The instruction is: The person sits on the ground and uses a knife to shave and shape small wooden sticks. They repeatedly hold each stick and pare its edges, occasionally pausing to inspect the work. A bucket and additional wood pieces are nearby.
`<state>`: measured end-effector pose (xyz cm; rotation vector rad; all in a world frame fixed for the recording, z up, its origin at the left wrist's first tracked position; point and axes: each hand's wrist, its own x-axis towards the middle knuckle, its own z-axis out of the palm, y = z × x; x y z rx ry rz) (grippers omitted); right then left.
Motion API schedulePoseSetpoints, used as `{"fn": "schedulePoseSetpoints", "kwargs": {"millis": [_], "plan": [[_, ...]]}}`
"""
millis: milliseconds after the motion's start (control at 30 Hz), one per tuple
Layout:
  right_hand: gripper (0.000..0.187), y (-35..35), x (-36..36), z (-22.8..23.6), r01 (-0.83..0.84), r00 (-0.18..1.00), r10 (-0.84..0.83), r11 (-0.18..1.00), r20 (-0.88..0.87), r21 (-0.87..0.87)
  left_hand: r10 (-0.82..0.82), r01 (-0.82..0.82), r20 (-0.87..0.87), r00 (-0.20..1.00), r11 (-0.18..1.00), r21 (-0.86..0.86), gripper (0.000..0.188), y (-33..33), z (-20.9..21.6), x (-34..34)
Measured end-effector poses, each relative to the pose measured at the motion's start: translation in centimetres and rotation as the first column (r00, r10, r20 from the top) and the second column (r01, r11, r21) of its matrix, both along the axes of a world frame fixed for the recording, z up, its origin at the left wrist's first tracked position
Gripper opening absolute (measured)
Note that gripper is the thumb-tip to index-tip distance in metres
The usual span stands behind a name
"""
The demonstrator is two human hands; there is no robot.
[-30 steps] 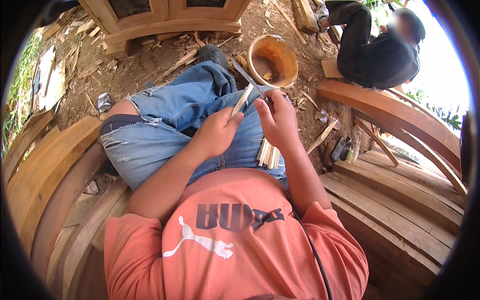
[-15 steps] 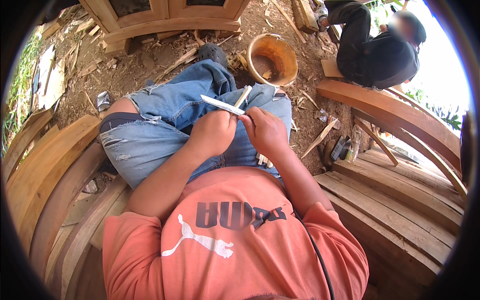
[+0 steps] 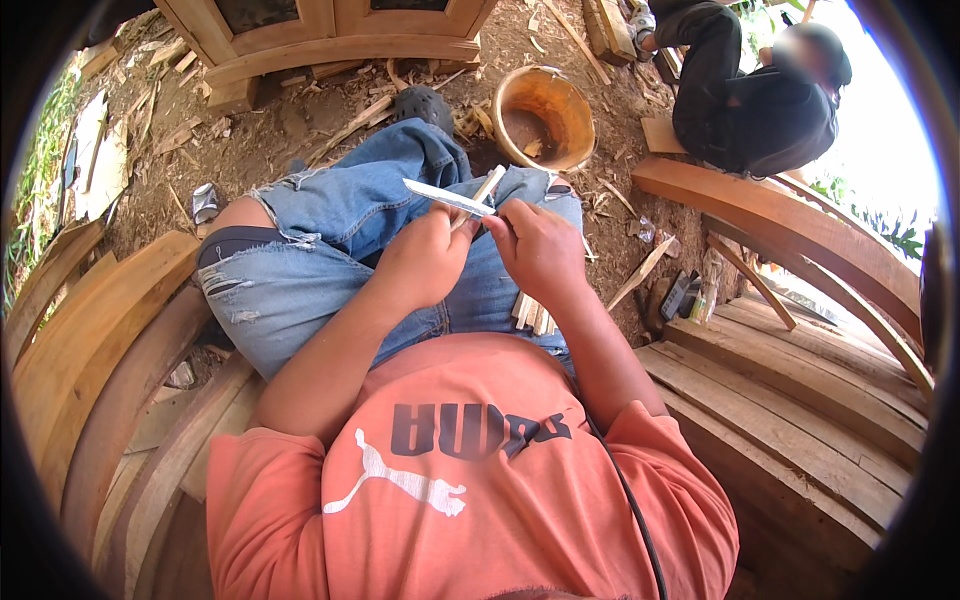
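Note:
My right hand is closed round the handle of a knife, whose pale blade points left across my lap. In my closed left hand is a thin wooden stick, its upper end sticking out past the blade. Blade and stick cross just above my left fingers. Both hands are close together over my jeans. Several cut sticks lie in my lap below my right wrist. The knife's handle is hidden by my right fingers, and the stick's lower end by my left hand.
A round yellowish bucket stands on the shaving-strewn ground ahead. Wooden furniture is at the far left. Curved boards rise at my left, and planks lie at my right. Another person sits at the far right.
My right hand has shifted slightly up and right with the knife, and the blade has slid along the stick. My left hand has moved a little up and left, baring more lap sticks.

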<state>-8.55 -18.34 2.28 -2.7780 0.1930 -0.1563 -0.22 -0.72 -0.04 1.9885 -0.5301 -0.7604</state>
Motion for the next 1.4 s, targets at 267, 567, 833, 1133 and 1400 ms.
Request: {"fn": "schedulePoseSetpoints", "kwargs": {"millis": [267,567,833,1133,1400], "plan": [[0.032,1.0,0.0,-0.2,0.083,0.996,-0.083,0.996,-0.03,0.029,-0.085,0.042,0.311,0.947,0.989,0.141,0.027,-0.2,0.4,0.0],[0.034,1.0,0.4,-0.1,0.157,0.986,-0.148,0.98,-0.076,0.122,0.147,-0.106,0.261,0.954,0.981,-0.165,0.022,-0.4,-0.7,-0.3],[0.033,0.9,0.5,0.1,0.181,0.983,-0.17,0.961,-0.072,0.209,0.241,-0.149,0.183,0.953,0.9,-0.409,0.019,-0.7,-1.0,-0.2],[0.035,1.1,0.4,-0.8,0.186,0.982,-0.17,0.938,-0.079,0.293,0.26,-0.113,0.491,0.832,0.944,-0.308,0.015,-0.3,0.1,0.7],[0.038,1.4,0.0,-1.6,0.224,0.974,-0.176,0.85,-0.144,0.477,0.309,-0.111,0.452,0.836,0.904,-0.413,0.017,-0.1,0.2,1.2]]}}
